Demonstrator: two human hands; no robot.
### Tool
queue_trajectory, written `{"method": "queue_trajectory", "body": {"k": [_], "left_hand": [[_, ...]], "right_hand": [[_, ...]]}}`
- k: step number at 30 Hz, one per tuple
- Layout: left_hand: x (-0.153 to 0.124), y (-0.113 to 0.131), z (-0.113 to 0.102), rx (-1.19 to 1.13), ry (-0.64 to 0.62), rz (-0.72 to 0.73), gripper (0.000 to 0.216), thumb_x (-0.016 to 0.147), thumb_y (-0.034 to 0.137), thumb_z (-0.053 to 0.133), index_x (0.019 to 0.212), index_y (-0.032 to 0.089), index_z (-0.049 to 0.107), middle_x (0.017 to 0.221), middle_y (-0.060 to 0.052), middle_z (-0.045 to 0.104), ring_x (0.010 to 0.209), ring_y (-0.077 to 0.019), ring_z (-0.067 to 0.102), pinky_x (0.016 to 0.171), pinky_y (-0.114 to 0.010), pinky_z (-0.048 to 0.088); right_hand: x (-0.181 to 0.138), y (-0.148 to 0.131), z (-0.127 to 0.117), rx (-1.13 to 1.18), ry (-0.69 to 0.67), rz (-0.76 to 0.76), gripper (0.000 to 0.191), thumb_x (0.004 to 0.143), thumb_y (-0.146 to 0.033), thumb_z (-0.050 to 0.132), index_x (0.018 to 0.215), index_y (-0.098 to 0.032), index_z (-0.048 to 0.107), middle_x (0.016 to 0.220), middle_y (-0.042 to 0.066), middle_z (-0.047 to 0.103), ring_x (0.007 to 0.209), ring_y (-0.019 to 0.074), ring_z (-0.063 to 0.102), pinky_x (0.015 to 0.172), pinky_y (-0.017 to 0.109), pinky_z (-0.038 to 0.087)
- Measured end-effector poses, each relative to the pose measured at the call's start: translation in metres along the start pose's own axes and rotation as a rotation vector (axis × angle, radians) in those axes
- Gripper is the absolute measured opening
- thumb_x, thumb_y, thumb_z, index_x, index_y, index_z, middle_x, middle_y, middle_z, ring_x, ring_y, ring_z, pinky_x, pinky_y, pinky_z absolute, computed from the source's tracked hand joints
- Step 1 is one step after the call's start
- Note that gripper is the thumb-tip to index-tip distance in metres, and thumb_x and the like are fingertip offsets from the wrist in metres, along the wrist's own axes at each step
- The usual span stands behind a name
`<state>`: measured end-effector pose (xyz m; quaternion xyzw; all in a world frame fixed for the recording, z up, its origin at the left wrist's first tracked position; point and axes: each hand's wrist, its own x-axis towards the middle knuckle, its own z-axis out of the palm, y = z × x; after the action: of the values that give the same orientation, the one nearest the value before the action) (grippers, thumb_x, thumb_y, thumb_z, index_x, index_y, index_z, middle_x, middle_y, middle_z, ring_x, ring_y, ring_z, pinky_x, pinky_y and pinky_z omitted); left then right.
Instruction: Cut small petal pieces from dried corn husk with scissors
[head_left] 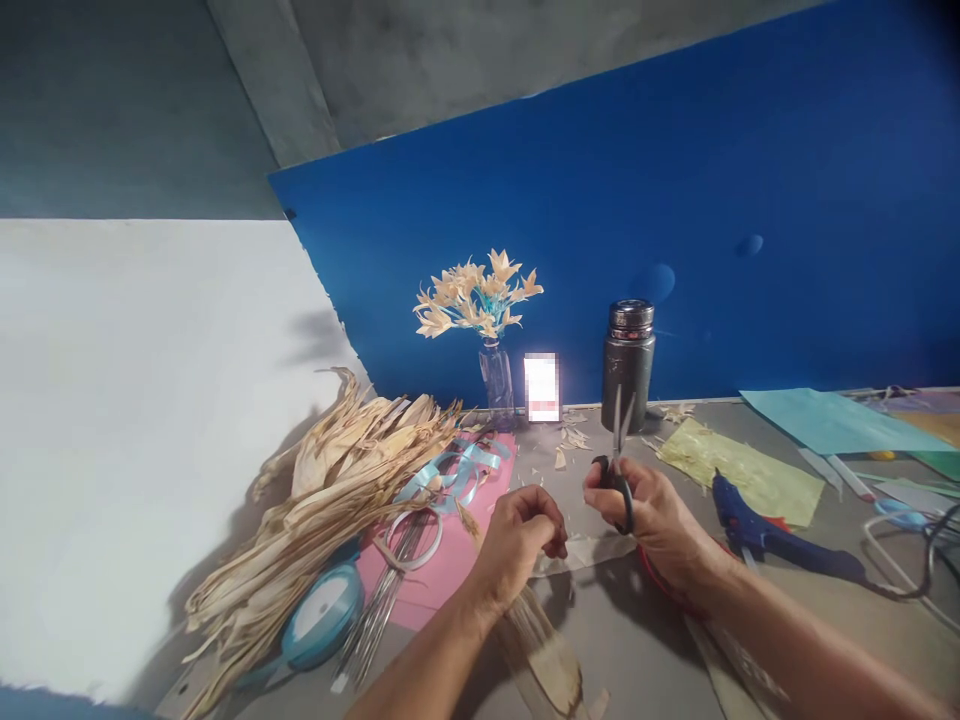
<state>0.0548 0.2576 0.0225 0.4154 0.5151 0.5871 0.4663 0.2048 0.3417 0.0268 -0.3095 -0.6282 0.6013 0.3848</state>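
Note:
My right hand [660, 520] is closed around the black handles of a pair of scissors [622, 430]. The blades point upward and stand slightly apart. To its left, my left hand [521, 545] is curled with thumb and fingertips together; whatever it might hold is hidden. Below that hand lies a dried corn husk strip [546, 655]. A pale, thin strip [585, 556] stretches across the table between the two hands. Beside my left forearm, a pink sheet [405, 580] carries light-blue ribbon [469, 468], a white tape ring [429, 555] and thin wires [382, 610].
Dried corn husks [322, 500] are heaped at left near a blue ribbon roll [326, 605]. Husk flowers [480, 290] fill a glass bottle [496, 380] near a lit screen [541, 388] and a dark flask [628, 375]. A blue glue gun [780, 535] lies right, with coloured sheets [840, 420] behind.

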Motion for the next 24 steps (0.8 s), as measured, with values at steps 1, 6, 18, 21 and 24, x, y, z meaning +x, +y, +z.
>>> {"method": "queue_trajectory", "body": {"k": [1,6,18,21,24], "left_hand": [[0.0,-0.002,0.001,-0.063,-0.01,-0.015,0.008,0.059,0.015,0.059,0.067,0.014,0.059,0.06,-0.001,0.06,0.05,-0.0114,0.055,0.054,-0.024,0.04],[0.001,-0.01,0.005,-0.279,-0.02,0.003,0.022,0.072,0.029,0.075,0.077,0.014,0.059,0.07,-0.001,0.061,0.052,-0.0091,0.054,0.054,-0.023,0.041],[0.004,-0.007,-0.002,-0.257,0.057,-0.019,0.01,0.063,0.018,0.064,0.061,0.016,0.055,0.051,0.003,0.05,0.048,-0.0087,0.046,0.05,-0.021,0.036],[0.002,-0.007,-0.001,-0.205,0.046,-0.022,0.009,0.063,0.018,0.065,0.062,0.015,0.057,0.051,0.002,0.052,0.048,-0.0083,0.046,0.051,-0.021,0.035],[0.001,-0.005,0.002,-0.265,0.024,-0.024,0.014,0.064,0.02,0.072,0.067,0.014,0.06,0.055,0.002,0.054,0.049,-0.0083,0.048,0.052,-0.022,0.036]], "right_hand": [[0.0,0.002,0.001,0.055,0.03,-0.005,0.029,0.066,-0.038,0.07,0.086,-0.019,0.06,0.067,-0.005,0.052,0.06,0.0115,0.04,0.056,0.025,0.032],[-0.005,0.009,0.011,0.103,0.058,-0.032,0.031,0.067,-0.041,0.073,0.083,-0.019,0.06,0.069,-0.004,0.054,0.063,0.0128,0.044,0.06,0.026,0.036],[-0.005,0.0,0.003,-0.042,-0.132,0.042,0.026,0.074,-0.039,0.069,0.088,-0.018,0.062,0.069,-0.004,0.052,0.063,0.0118,0.042,0.058,0.025,0.034],[-0.007,0.001,0.005,-0.113,-0.166,-0.007,0.027,0.075,-0.041,0.069,0.085,-0.017,0.061,0.071,-0.003,0.053,0.065,0.0127,0.043,0.059,0.025,0.035],[-0.009,0.003,0.01,-0.134,-0.109,-0.042,0.03,0.075,-0.045,0.069,0.084,-0.018,0.06,0.07,-0.003,0.053,0.065,0.0134,0.044,0.059,0.025,0.036]]}}
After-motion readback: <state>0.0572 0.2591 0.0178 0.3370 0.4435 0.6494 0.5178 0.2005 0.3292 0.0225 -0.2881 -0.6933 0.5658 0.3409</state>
